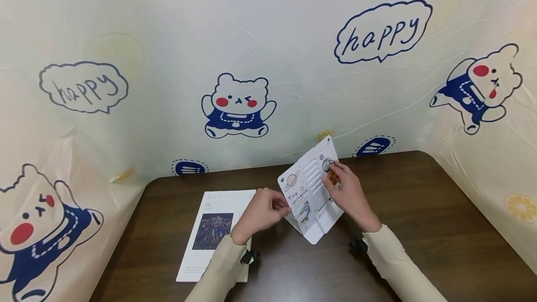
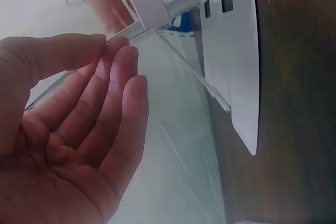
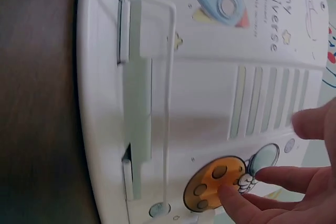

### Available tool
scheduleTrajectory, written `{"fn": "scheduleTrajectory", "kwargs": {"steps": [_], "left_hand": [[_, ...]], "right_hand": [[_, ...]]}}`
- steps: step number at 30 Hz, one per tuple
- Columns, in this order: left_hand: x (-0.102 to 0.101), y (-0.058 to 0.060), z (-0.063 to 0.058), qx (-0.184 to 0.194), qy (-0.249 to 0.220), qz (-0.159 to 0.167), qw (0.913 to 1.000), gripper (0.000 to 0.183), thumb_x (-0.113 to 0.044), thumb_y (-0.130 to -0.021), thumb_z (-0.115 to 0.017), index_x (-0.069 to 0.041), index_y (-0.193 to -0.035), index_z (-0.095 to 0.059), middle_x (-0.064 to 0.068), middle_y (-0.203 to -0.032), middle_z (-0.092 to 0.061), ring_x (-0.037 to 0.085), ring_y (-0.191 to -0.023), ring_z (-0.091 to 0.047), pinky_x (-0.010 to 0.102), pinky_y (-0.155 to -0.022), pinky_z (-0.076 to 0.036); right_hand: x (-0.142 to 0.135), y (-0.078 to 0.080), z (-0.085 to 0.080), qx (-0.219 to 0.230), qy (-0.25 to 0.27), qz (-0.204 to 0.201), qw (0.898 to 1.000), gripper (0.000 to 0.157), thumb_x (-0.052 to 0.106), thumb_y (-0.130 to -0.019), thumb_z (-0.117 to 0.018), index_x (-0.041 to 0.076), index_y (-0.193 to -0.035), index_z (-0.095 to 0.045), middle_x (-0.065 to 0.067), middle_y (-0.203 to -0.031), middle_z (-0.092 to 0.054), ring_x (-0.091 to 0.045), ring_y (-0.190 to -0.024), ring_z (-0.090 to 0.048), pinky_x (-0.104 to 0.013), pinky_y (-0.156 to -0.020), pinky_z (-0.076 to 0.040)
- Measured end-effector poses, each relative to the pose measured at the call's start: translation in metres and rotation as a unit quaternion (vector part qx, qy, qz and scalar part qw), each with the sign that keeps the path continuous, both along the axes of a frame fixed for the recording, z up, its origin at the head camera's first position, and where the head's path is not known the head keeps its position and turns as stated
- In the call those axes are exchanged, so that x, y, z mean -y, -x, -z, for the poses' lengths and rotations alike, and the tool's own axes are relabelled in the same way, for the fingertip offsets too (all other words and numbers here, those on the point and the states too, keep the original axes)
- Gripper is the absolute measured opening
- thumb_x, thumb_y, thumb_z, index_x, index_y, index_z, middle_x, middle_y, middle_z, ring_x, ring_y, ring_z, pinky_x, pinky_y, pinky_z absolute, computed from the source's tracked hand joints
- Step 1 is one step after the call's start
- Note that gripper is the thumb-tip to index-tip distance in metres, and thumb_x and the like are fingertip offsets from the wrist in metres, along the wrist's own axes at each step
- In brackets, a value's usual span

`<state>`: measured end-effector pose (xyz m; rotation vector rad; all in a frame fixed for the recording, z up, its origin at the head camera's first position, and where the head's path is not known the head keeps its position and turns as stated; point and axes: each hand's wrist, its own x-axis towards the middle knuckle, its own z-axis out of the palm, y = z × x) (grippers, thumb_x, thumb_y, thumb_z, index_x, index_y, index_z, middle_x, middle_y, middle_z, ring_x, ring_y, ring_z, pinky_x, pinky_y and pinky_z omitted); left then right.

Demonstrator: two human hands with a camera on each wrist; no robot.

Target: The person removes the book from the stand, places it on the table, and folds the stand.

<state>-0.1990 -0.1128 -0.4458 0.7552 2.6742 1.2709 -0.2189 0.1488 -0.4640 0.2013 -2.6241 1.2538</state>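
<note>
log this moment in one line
left hand: pinches Tiny universe book stand edge | right hand: at its printed front | book: flat on table

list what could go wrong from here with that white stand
The white stand might twist or tip, since the left hand pinches one edge while the right hand touches the printed face near the other. The left sleeve overlaps the white book in the head view and could nudge it.
</note>
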Motion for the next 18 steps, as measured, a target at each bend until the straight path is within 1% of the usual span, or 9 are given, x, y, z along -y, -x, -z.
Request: {"fn": "scheduleTrajectory", "kwargs": {"steps": [4,7,9,13,18], "left_hand": [[-0.007,-0.004,0.000,-0.006,0.002,0.013,0.9999,0.006,-0.006,-0.088,-0.076,-0.006,-0.085,-0.081,0.004,-0.081,-0.079,0.003,-0.067,-0.068,0.020,-0.062,-0.057],[-0.013,-0.007,0.000,-0.016,0.012,0.020,0.9996,0.005,-0.007,-0.087,-0.077,-0.005,-0.086,-0.081,0.003,-0.079,-0.079,0.000,-0.064,-0.065,0.018,-0.061,-0.056],[-0.017,-0.009,0.000,-0.025,0.019,0.026,0.9992,0.004,-0.008,-0.086,-0.078,-0.006,-0.086,-0.082,0.002,-0.078,-0.079,-0.002,-0.063,-0.063,0.017,-0.059,-0.055],[-0.027,-0.013,0.000,-0.028,0.021,0.042,0.9985,0.006,-0.011,-0.086,-0.081,-0.006,-0.085,-0.082,0.001,-0.075,-0.079,-0.006,-0.058,-0.059,0.015,-0.055,-0.053],[-0.042,-0.018,0.005,-0.013,0.007,0.067,0.9976,0.011,-0.012,-0.087,-0.083,-0.005,-0.095,-0.081,0.001,-0.079,-0.079,-0.009,-0.059,-0.060,0.013,-0.055,-0.053]], "right_hand": [[0.002,-0.001,0.002,0.007,0.001,-0.006,1.000,0.051,0.025,-0.108,-0.056,-0.008,-0.147,-0.053,-0.029,-0.162,-0.041,-0.048,-0.136,-0.057,-0.060,-0.106,-0.054],[0.004,-0.002,0.002,0.016,0.001,-0.014,1.000,0.053,0.030,-0.111,-0.048,-0.007,-0.149,-0.051,-0.027,-0.164,-0.039,-0.047,-0.148,-0.045,-0.060,-0.114,-0.045],[0.004,-0.002,0.002,0.013,0.001,-0.020,1.000,0.054,0.032,-0.112,-0.045,-0.006,-0.149,-0.050,-0.027,-0.163,-0.040,-0.046,-0.150,-0.042,-0.061,-0.118,-0.040],[0.005,-0.003,0.002,-0.001,0.008,-0.034,0.999,0.055,0.035,-0.114,-0.039,-0.005,-0.148,-0.053,-0.025,-0.161,-0.044,-0.044,-0.150,-0.043,-0.061,-0.121,-0.036],[0.005,-0.005,0.002,0.003,0.022,-0.057,0.998,0.058,0.039,-0.114,-0.034,-0.003,-0.150,-0.051,-0.023,-0.161,-0.045,-0.041,-0.150,-0.044,-0.060,-0.121,-0.037]]}}
